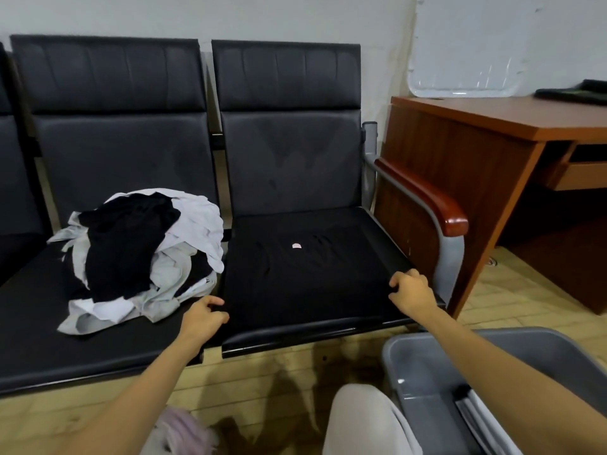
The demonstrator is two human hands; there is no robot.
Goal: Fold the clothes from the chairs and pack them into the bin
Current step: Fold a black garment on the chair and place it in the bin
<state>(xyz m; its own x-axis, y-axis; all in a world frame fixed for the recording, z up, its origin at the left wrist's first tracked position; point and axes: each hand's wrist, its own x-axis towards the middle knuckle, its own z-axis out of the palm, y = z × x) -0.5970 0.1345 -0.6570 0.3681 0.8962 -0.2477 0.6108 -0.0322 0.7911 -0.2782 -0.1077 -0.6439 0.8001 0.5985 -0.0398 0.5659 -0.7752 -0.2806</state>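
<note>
A black garment [305, 274] with a small pale label lies spread flat over the seat of the right-hand chair [289, 152]. My left hand [203, 315] pinches its near left edge. My right hand [412, 292] grips its near right edge with curled fingers. A heap of black, white and pale grey clothes [138, 254] sits on the seat of the chair to the left. The grey bin [410, 356] stands on the floor at the lower right, with something folded lying inside it.
The right chair has a metal frame with a red-brown wooden armrest [427, 195]. A brown wooden desk [486, 149] stands beyond it, with a dark cloth on top. My knees show at the bottom edge over a yellowish floor.
</note>
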